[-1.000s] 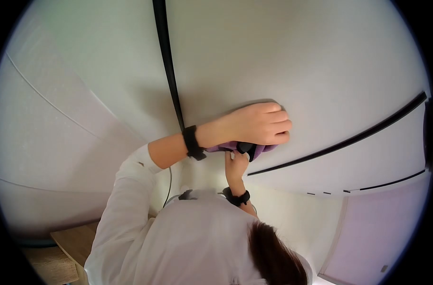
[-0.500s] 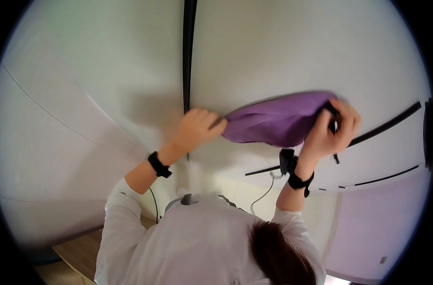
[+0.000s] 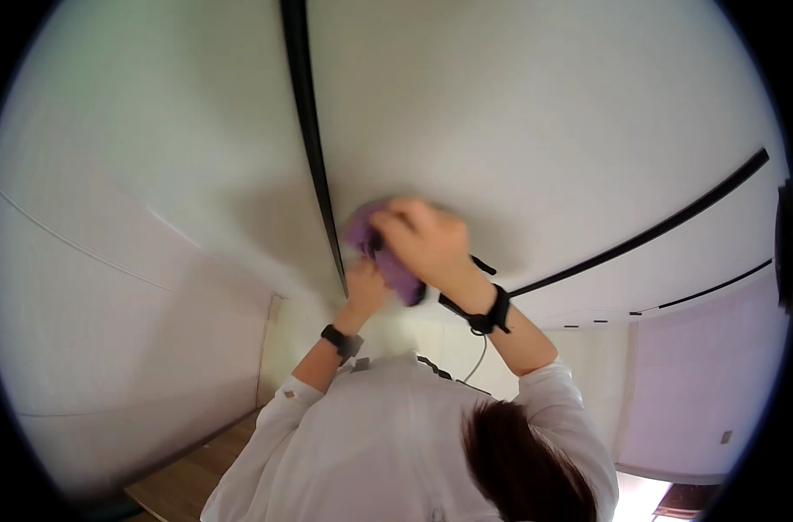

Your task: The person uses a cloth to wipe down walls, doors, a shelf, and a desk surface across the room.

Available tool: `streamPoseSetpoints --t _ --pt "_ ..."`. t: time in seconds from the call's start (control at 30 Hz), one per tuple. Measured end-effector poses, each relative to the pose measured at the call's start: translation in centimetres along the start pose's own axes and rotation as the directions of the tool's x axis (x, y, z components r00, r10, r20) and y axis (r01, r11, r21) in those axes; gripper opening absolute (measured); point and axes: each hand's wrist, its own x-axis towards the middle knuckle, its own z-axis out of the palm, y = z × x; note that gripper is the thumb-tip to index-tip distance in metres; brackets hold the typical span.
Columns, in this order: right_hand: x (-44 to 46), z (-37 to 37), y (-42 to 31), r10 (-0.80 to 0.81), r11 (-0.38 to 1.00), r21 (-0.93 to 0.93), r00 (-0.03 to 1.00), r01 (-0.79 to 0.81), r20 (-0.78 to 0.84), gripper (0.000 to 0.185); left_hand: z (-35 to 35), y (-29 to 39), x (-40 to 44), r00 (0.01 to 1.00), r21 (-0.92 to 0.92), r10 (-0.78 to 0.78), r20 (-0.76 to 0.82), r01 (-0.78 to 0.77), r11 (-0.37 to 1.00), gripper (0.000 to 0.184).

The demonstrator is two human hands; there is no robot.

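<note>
A purple cloth (image 3: 402,277), bunched up with dark patches at its edge, is between my two hands in front of a large pale panel. My right hand (image 3: 427,244) is closed over its upper part, knuckles facing me and slightly blurred. Lower down, my left hand (image 3: 367,287) grips the cloth's near left side, its fingers partly hidden behind the fabric. Each wrist wears a black band.
A long black strip (image 3: 307,113) runs down the pale panel (image 3: 518,113) just left of my hands. Another black strip (image 3: 649,239) slants off to the right. A wooden surface (image 3: 200,474) lies low on the left, and a thin cable (image 3: 481,361) hangs near my waist.
The cloth was stretched out sideways between my hands and is now bunched together. My right hand has swung left toward my left hand, which has come slightly lower.
</note>
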Motion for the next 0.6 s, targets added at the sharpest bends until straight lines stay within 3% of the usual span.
streamPoseSetpoints --t 0.07,0.1,0.17,0.3,0.4,0.47,0.53,0.6 --pt "-0.5 -3.3 1.7 0.054 0.994 -0.084 0.974 -0.074 -0.219 0.029 -1.8 0.0 1.0 0.975 0.081 0.091 -0.2 -0.076 0.994 0.031" --pt "-1.5 -4.0 3.0 0.086 0.994 -0.032 0.95 -0.1 -0.299 0.038 -3.9 1.7 3.9 0.93 0.164 0.2 -0.309 -0.155 0.974 0.032" --pt "-3.5 -6.2 4.9 0.146 0.976 -0.087 0.896 -0.2 -0.42 0.037 -7.1 5.3 8.0 0.876 0.086 0.233 -0.422 -0.217 0.972 0.029" --pt "-8.8 -6.2 6.4 0.339 0.874 -0.088 0.73 -0.477 -0.594 0.031 -11.4 9.9 15.3 0.75 0.278 0.374 -0.546 -0.259 0.925 0.03" --pt "-13.6 -4.8 6.3 0.362 0.844 -0.148 0.751 -0.516 -0.553 0.033 -11.1 13.9 18.2 0.765 0.224 0.389 -0.512 -0.318 0.921 0.03" --pt "-17.0 -2.2 5.3 0.474 0.802 -0.077 0.709 -0.593 -0.522 0.029 -9.2 15.3 17.7 0.822 0.08 0.404 -0.402 -0.408 0.91 0.032" --pt "-19.5 -0.3 4.3 0.557 0.757 -0.045 0.68 -0.651 -0.476 0.025 -4.6 16.1 16.5 0.76 0.138 0.553 -0.341 -0.542 0.829 0.033" --pt "-23.7 1.7 4.2 0.575 0.753 -0.077 0.71 -0.654 -0.406 0.021 -0.5 16.8 13.9 0.759 0.149 0.632 -0.154 -0.615 0.774 0.033"
